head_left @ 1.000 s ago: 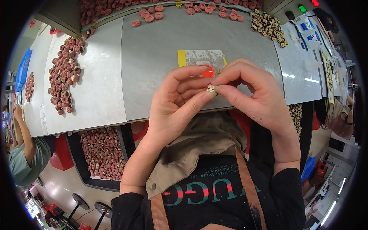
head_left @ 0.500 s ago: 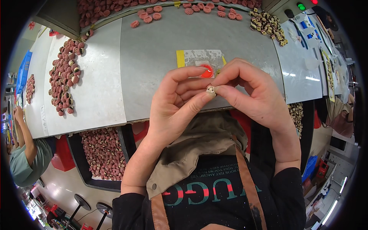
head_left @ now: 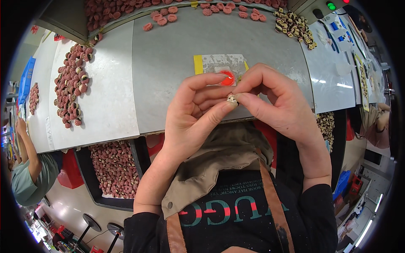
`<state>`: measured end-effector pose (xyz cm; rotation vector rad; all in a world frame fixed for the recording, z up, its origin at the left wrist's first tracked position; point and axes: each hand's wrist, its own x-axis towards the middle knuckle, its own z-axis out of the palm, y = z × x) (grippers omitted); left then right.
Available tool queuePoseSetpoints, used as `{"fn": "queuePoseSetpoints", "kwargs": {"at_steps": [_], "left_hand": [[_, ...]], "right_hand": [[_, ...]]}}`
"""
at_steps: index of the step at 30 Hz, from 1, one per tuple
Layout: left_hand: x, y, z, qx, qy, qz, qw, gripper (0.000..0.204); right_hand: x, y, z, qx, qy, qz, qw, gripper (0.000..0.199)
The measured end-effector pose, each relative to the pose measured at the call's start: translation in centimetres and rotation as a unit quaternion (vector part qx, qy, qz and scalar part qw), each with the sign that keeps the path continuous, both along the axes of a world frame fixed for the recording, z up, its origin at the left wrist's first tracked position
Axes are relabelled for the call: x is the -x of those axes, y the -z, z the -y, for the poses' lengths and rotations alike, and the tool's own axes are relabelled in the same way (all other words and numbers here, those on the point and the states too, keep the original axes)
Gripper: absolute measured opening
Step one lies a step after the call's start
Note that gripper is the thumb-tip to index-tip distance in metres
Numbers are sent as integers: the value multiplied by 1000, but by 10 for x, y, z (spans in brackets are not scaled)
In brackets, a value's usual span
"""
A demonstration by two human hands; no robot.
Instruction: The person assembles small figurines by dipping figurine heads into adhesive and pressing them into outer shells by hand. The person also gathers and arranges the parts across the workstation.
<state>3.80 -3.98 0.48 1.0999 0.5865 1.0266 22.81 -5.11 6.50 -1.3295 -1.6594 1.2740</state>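
Left hand [head_left: 194,111] and right hand [head_left: 276,103] meet above the near edge of the bench [head_left: 177,46], both closed on one small speckled cream piece [head_left: 231,98], which I take as the centre of the clock. On my remote view, the right thumb and index finger pinch it from 3 o'clock; the left thumb bears on it from below, with the left index finger raised and curved. I cannot tell which other left fingers touch it.

Just beyond, near 12 o'clock, a round red object [head_left: 227,79] lies on a pale sheet [head_left: 213,60] edged in yellow. Farther out I note loose pink scalloped pieces [head_left: 161,20] from 11 to 12 o'clock and a heap of cream-and-dark pieces [head_left: 291,26] between 1 and 2. Toward 9 o'clock spreads a long heap of pink-and-dark pieces [head_left: 71,80].

Below bench level, a black tray [head_left: 84,182] filled with pink and cream pieces [head_left: 113,168] stands at 8 o'clock. At the far rim, also near 8, I see a co-worker's green sleeve [head_left: 27,181].
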Motion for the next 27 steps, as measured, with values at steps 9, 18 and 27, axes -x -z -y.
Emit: {"fn": "queuePoseSetpoints", "kwargs": {"at_steps": [9, 18, 27], "left_hand": [[0, -3, 0, 10, -2, 1, 1000, 40], [-10, -6, 0, 11, -14, 36, 999, 37], [-28, -14, 2, 19, -20, 15, 999, 41]], "right_hand": [[1, 1, 1, 3, 10, -17, 1000, 8], [1, 11, 7, -139, 28, -19, 990, 21], [-8, 39, 6, -334, 72, 81, 936, 38]]}}
